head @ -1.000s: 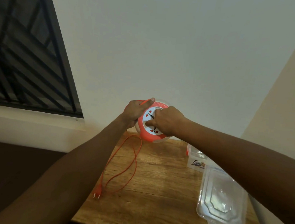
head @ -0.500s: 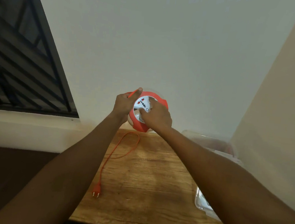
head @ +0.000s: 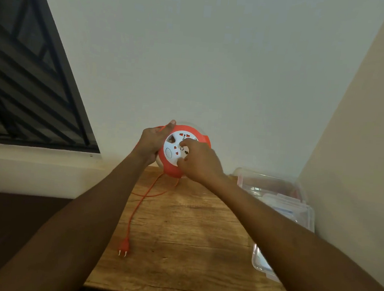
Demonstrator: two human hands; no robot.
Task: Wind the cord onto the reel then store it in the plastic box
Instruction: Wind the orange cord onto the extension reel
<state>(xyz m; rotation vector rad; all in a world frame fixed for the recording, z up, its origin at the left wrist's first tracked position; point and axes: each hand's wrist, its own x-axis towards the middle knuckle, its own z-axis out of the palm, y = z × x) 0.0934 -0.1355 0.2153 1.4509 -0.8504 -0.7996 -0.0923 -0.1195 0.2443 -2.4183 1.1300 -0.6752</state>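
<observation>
An orange reel (head: 173,167) with a white socket face is held up above the far end of the wooden table (head: 185,248). My left hand (head: 151,142) grips its left rim, thumb up along the edge. My right hand (head: 200,161) has its fingers curled onto the white centre disc. The orange cord (head: 139,204) hangs from the reel's underside and trails down the table to its plug (head: 124,248). A clear plastic box (head: 272,188) stands at the right, partly hidden by my right forearm.
A clear lid (head: 261,263) lies on the table in front of the box, mostly behind my right arm. White walls close in behind and to the right. A dark window (head: 26,75) is at the left, and the table's left edge drops to dark floor.
The white disc has turned under my right hand and the loose cord on the table has shortened, its loop smaller than before. The plug has hardly moved on the table.
</observation>
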